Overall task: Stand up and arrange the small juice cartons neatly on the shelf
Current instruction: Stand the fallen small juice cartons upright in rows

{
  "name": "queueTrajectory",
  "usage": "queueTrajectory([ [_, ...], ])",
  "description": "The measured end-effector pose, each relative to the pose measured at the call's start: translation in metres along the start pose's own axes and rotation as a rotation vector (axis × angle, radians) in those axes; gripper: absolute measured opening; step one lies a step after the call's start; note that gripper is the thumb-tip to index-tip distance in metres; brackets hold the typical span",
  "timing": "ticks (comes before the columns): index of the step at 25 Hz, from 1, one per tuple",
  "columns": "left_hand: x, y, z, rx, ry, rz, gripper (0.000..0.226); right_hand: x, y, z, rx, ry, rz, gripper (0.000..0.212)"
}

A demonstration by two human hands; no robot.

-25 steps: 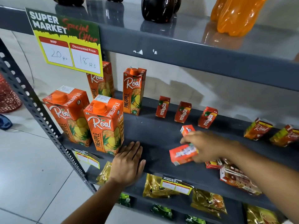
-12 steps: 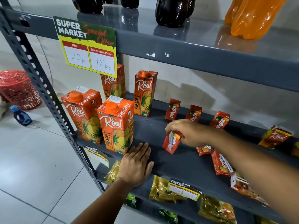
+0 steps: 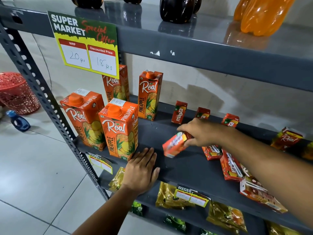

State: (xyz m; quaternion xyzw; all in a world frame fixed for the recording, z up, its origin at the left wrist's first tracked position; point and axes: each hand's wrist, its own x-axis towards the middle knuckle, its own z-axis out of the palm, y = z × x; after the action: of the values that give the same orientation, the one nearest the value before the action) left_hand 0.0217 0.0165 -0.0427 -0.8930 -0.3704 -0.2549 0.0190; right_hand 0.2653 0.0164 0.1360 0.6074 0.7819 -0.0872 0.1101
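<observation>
From the head view we saw a grey metal shelf [image 3: 183, 168] with tall pineapple cartons [image 3: 118, 131] at its left. Our left hand [image 3: 141, 172] lay flat, fingers spread, on the near edge. Our right hand [image 3: 201, 133] pinched a tilted small juice carton [image 3: 174, 145] above mid-shelf; three small cartons [image 3: 179, 112] stood at the far edge, others lay toppled [image 3: 232, 167] at right.

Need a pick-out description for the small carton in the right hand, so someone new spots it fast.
Find the middle shelf, right of the four tall Real pineapple cartons. In front of the back row of upright Maaza cartons, the right hand grips one small orange carton. It alone is off the shelf, tilted in the air; its neighbours stand upright or lie flat.
</observation>
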Motion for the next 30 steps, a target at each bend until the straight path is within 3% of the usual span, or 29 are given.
queueTrajectory([
  [4,0.000,-0.001,0.001,-0.022,0.026,0.016,0.049,0.012,-0.020,0.009,-0.014,0.142,0.178,0.036],
  [7,0.000,0.000,0.001,-0.029,0.011,0.005,0.050,0.025,-0.035,0.032,0.053,-0.046,0.148,0.082],
  [9,-0.001,0.000,0.001,-0.035,0.002,0.000,0.050,0.033,-0.035,0.045,0.068,-0.053,0.183,0.092],
  [13,0.000,0.000,0.000,-0.037,-0.005,-0.001,0.050,0.040,-0.020,0.054,0.193,0.109,0.263,0.077],
  [17,0.000,0.000,-0.001,-0.032,-0.027,-0.008,0.052,0.034,-0.013,0.064,0.484,0.201,0.318,0.059],
  [22,0.000,0.000,-0.002,-0.038,-0.047,-0.014,0.050,0.022,-0.007,0.025,0.519,0.314,0.246,0.056],
  [25,0.000,0.000,-0.002,-0.047,-0.056,-0.020,0.050,0.023,-0.017,0.003,0.347,0.283,0.123,0.044],
  [30,0.002,0.005,-0.008,-0.046,-0.093,-0.045,0.050,0.021,-0.033,0.006,0.297,0.314,0.162,0.042],
])
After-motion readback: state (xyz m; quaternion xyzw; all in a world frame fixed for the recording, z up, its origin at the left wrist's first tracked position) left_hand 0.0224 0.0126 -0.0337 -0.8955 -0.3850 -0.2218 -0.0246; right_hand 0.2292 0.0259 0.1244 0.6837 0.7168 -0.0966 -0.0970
